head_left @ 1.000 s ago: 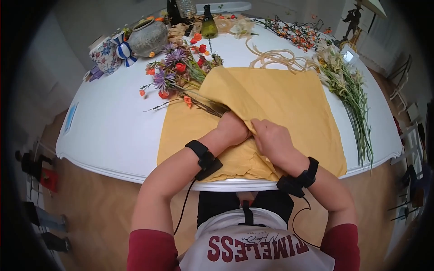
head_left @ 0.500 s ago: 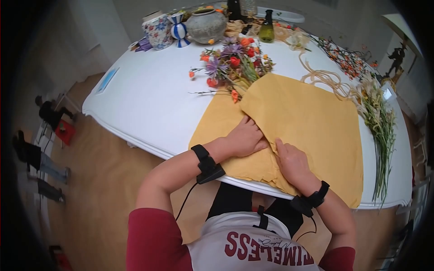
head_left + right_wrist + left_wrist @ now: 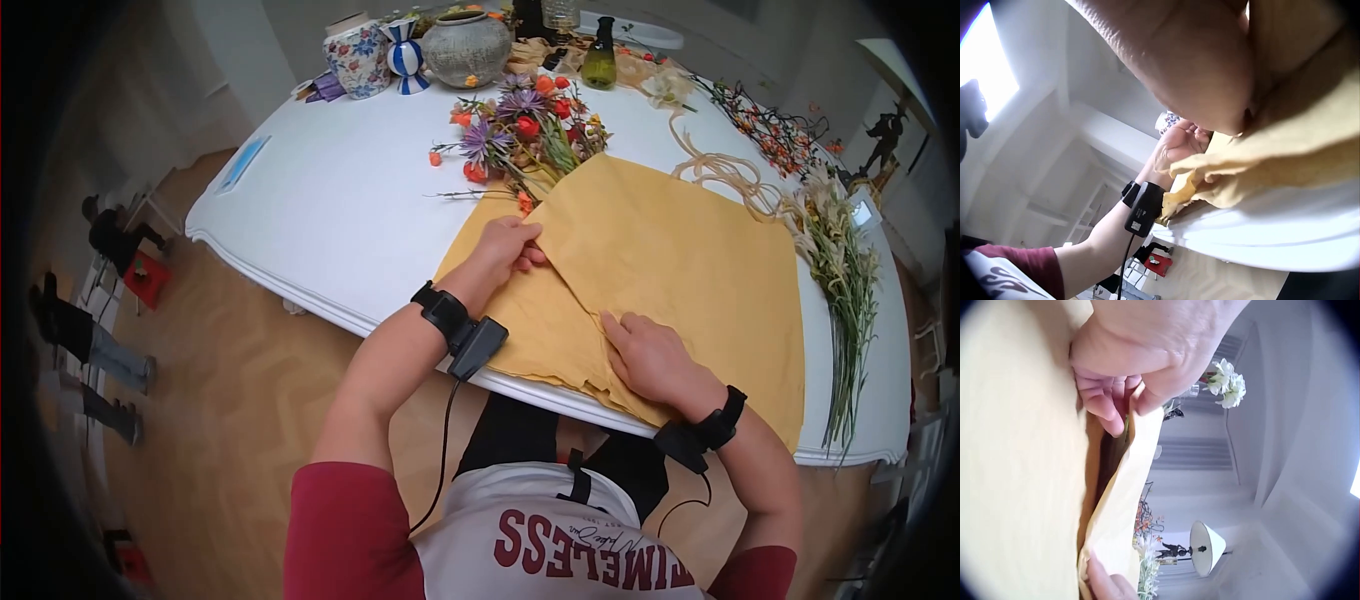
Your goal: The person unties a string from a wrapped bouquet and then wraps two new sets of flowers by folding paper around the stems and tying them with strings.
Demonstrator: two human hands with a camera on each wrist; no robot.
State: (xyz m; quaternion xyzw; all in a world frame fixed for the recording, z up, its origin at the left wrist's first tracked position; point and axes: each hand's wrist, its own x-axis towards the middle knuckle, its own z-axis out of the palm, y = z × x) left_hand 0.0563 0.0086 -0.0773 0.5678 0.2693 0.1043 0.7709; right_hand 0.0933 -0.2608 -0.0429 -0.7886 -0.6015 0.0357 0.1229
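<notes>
A sheet of yellow wrapping paper [image 3: 680,260] lies on the table, its right part folded over the stems of a flower bouquet [image 3: 520,130]. Purple, red and orange blooms stick out past the fold's upper end; the lower stems are hidden. My left hand [image 3: 505,250] pinches the fold's slanting edge near the blooms. In the left wrist view, the thumb and fingers of my left hand [image 3: 1141,356] take that edge, with a gap opening under the paper. Lower along the same edge, my right hand [image 3: 655,360] grips the paper, its thumb toward the crumpled front border.
Green stems with pale flowers [image 3: 840,290] lie at the right. Raffia strands [image 3: 725,170] and orange-berried branches [image 3: 780,130] are behind. Toward the back stand a floral vase [image 3: 357,58], a blue-striped vase [image 3: 406,60], a grey pot [image 3: 467,50] and a green bottle [image 3: 600,60].
My left hand came out from under the fold, lay on the paper, then moved up the edge and pinched it. The fold now lies flatter over the stems. The head view turned left.
</notes>
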